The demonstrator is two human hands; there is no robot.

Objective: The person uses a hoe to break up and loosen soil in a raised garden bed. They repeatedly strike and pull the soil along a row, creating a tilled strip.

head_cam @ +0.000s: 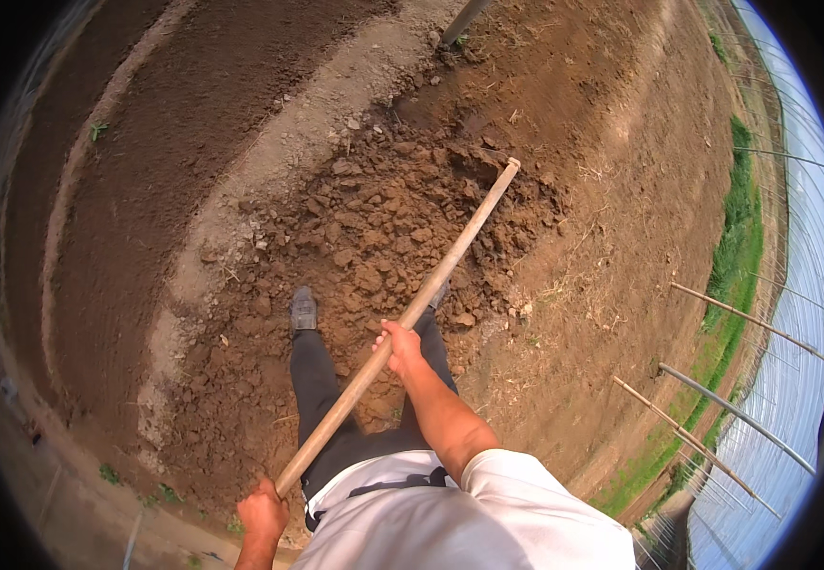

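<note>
A long wooden tool handle (432, 286) crosses in front of my body from lower left to upper right. My left hand (263, 507) grips its near end beside my hip. Further up the shaft, my right hand (401, 345) is closed around it. The handle's far end rests at a hollow in the dug soil, with a thin metal edge (491, 150) barely showing there; the rest of the head is hidden, probably in the earth. Broken brown clods (376, 221) lie before my feet, and a grey shoe (303, 308) stands on the loosened ground.
A pale, stony soil strip (219, 221) runs along the left. A post (463, 23) rises at the top. Upright poles (736, 417) stand at right near green grass (736, 235) and the plastic film wall (811, 192) of a greenhouse. Dry straw litters the ground (590, 299).
</note>
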